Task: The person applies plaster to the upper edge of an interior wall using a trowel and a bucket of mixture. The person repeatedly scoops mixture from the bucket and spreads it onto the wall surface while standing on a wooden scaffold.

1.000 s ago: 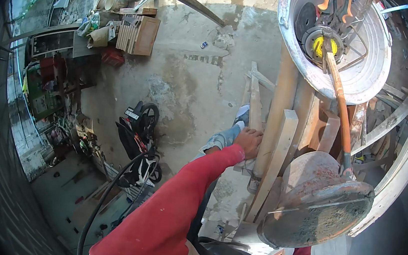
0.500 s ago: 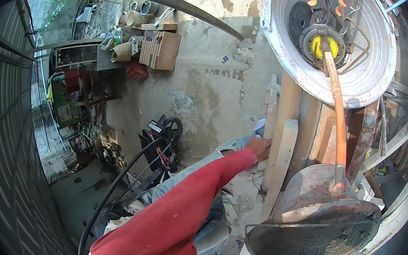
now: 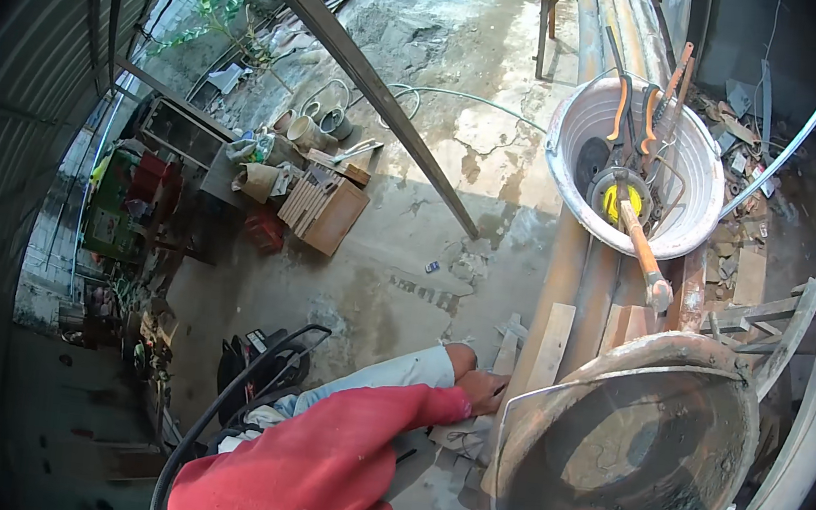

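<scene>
My left arm, in a red sleeve (image 3: pixel 306 445), reaches across to the edge of the boards and pipes. There my left hand (image 3: pixel 483 393) rests beside a pale wooden board (image 3: pixel 550 347), close to a bent knee (image 3: pixel 456 361) in light jeans. Its fingers are mostly hidden at that edge. Right of it stands a round bucket (image 3: pixel 533 441) with a thin wire handle, smeared inside with wet grey mortar (image 3: pixel 607 449). My right hand does not show.
Beyond the mortar bucket, a white bucket (image 3: pixel 692 237) holds orange-handled cutters (image 3: pixel 621 108), a wooden-handled tool (image 3: pixel 640 246) and a yellow-centred disc (image 3: pixel 621 201). Long pipes (image 3: pixel 568 263) run beneath it. Curved pale planks (image 3: pixel 814 402) lie right. A metal post (image 3: pixel 366 89) slants overhead.
The view has shifted, so both buckets appear lower and the mortar bucket's inside now faces me. My left hand sits lower along the edge. The red patch at the bottom has left view.
</scene>
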The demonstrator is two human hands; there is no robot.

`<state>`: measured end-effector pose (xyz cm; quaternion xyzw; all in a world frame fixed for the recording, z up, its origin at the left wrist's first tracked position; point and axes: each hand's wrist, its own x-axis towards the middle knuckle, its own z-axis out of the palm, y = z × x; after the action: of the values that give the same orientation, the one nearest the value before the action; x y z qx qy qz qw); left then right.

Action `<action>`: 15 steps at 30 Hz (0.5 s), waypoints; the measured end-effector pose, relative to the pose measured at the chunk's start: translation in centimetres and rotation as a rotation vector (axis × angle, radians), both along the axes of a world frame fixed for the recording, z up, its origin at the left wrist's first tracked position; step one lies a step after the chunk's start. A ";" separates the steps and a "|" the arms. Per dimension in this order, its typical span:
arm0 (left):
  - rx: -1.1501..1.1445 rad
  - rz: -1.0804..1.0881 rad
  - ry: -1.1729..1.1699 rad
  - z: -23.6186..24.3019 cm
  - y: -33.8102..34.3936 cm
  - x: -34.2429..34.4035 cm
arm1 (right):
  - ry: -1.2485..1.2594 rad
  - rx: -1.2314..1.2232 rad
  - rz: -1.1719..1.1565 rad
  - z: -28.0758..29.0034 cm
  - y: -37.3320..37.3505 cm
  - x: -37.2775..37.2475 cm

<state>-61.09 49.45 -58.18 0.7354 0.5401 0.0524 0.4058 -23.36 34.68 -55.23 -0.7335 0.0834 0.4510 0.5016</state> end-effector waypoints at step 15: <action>0.258 0.225 -0.296 1.2 1.3 4.7 | -0.297 0.169 0.000 4.5 -4.4 5.3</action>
<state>-56.39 50.72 -57.02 0.7005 0.5422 0.2735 0.3749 -18.04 30.26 -50.72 -0.7471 -0.0300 0.3433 0.5684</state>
